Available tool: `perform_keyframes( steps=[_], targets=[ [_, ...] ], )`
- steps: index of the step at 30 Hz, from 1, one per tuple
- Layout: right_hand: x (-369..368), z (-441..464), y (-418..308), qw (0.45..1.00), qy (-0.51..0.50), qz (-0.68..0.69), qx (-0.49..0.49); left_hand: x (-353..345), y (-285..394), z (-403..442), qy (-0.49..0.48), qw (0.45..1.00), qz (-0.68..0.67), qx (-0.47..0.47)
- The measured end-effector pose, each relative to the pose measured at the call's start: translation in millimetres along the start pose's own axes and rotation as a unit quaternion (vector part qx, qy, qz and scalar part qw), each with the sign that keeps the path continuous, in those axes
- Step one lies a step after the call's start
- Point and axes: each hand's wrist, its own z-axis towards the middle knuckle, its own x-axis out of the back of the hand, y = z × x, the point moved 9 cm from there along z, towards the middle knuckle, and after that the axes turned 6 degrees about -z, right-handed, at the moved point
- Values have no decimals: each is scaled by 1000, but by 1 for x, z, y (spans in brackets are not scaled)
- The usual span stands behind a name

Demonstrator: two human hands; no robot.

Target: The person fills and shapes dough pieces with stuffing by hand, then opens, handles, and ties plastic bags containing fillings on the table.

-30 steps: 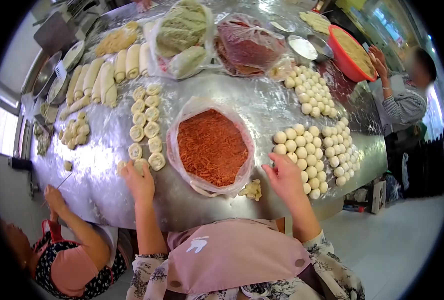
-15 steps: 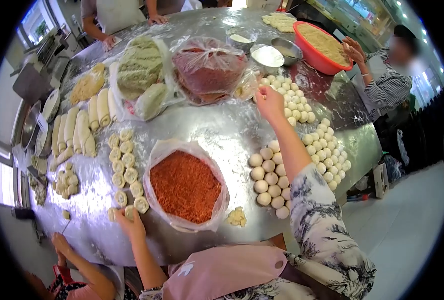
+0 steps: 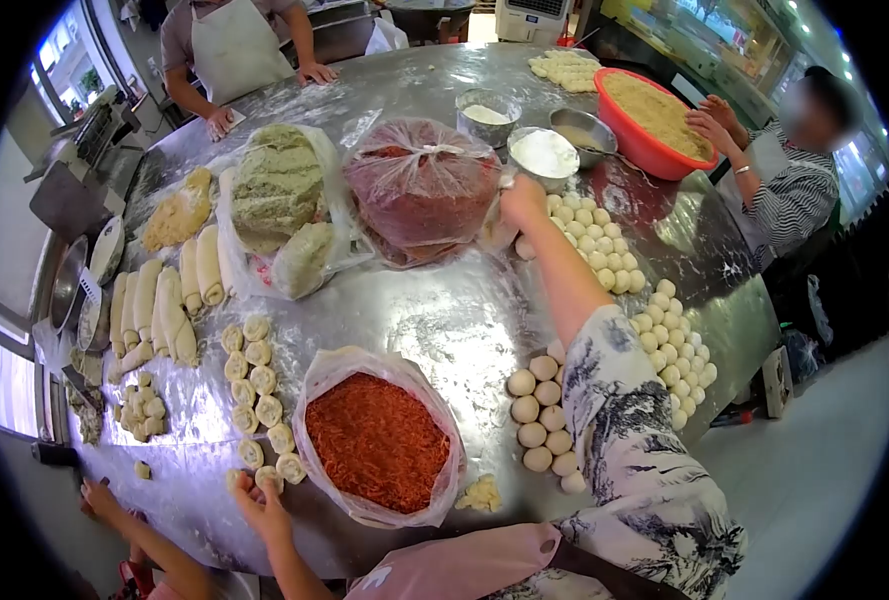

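Observation:
My left hand [image 3: 264,508] is at the near end of a double row of coiled dough pieces [image 3: 267,410], its fingers closed around one dough piece [image 3: 269,478]. Stretched far forward, my right hand [image 3: 526,205] is closed beside a metal bowl of white flour [image 3: 546,155] and the edge of a knotted plastic bag of dark red filling [image 3: 424,190]. A bit of white shows at its fingertips, too small to name. Between my arms stands an open plastic bag of shredded red-orange filling [image 3: 379,440]. Round white dough balls [image 3: 539,410] lie under and beside my right forearm.
Dough rolls [image 3: 169,310], a bagged green mass [image 3: 279,190] and small dough lumps [image 3: 142,410] lie left. A red basin [image 3: 654,125] stands far right, with a person's hands [image 3: 714,125] beside it. Other people's hands rest at the far edge [image 3: 316,73] and near left [image 3: 104,500].
The view has tilted upward, so the table sits lower. My right hand has shifted from the dough balls toward the flour bowl and bag edge. The left hand stays by the coiled dough.

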Motion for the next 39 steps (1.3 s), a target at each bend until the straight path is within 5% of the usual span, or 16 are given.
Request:
perform_keyframes(
  steps=[3,7,13,21,27,32,35,39],
  targets=[
    [26,-7,-1,991,101,81,19,16,28,2,33,998,-44,-38],
    [78,-27,-14,981,116,154,6,25,72,13,25,991,-94,-88],
    [127,-61,-46,912,-22,395,107,-25,206,6,-96,965,-130,-205],
    [90,-129,-81,947,-133,215,198,-175,322,-44,-367,856,-9,-363],
    [75,-184,-106,869,-132,166,447,-264,323,-58,-422,794,45,-435],
    [56,-199,-96,863,-221,183,416,-315,326,-78,-505,727,21,-464],
    [52,-203,-94,858,-231,248,385,-343,316,-87,-576,724,86,-370],
    [56,-174,-69,942,-156,186,232,-364,305,-64,-499,762,96,-401]
  ],
)
